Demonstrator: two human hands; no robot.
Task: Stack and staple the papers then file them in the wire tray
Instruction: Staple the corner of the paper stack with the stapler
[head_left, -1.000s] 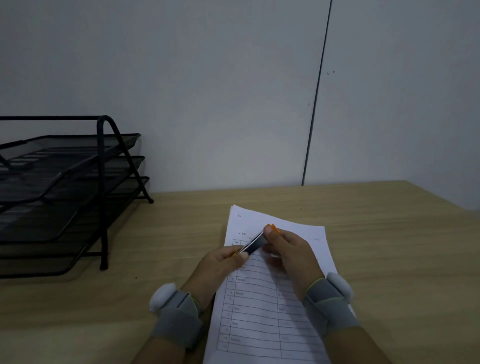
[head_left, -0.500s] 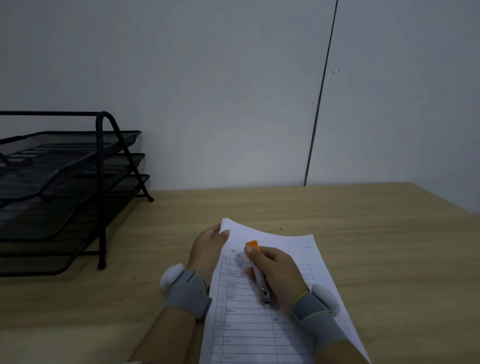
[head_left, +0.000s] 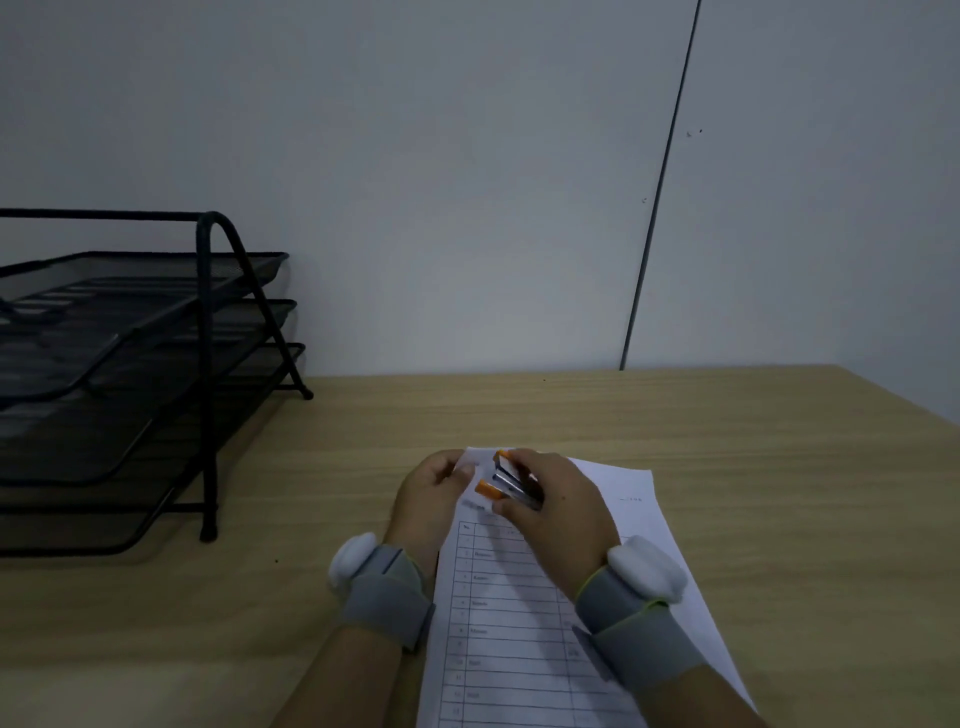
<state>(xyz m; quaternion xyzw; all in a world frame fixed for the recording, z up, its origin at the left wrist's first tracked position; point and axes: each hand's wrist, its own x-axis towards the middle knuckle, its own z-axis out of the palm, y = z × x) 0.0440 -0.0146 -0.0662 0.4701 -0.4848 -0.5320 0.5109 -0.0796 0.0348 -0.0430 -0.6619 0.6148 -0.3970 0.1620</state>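
Orange-tipped and silver, the stapler (head_left: 506, 480) sat in the grip of the right hand (head_left: 558, 512), fingers closed around its body, its two arms spread apart toward the far left corner of the papers (head_left: 524, 613). The left hand (head_left: 428, 499) pinched that same corner between thumb and fingers, its grip closed on the sheet edge just beside the stapler's open mouth. The papers lay flat on the pale wood worktop (head_left: 753, 467) near its front edge, a printed table of rows showing on the top sheet, the stack angled a little to the left. Both wrists wore grey bands carrying white pods. At the left edge of the worktop, well apart from the hands, stood the black wire tray (head_left: 145, 374), three mesh tiers in a metal frame, against the grey wall (head_left: 441, 182).
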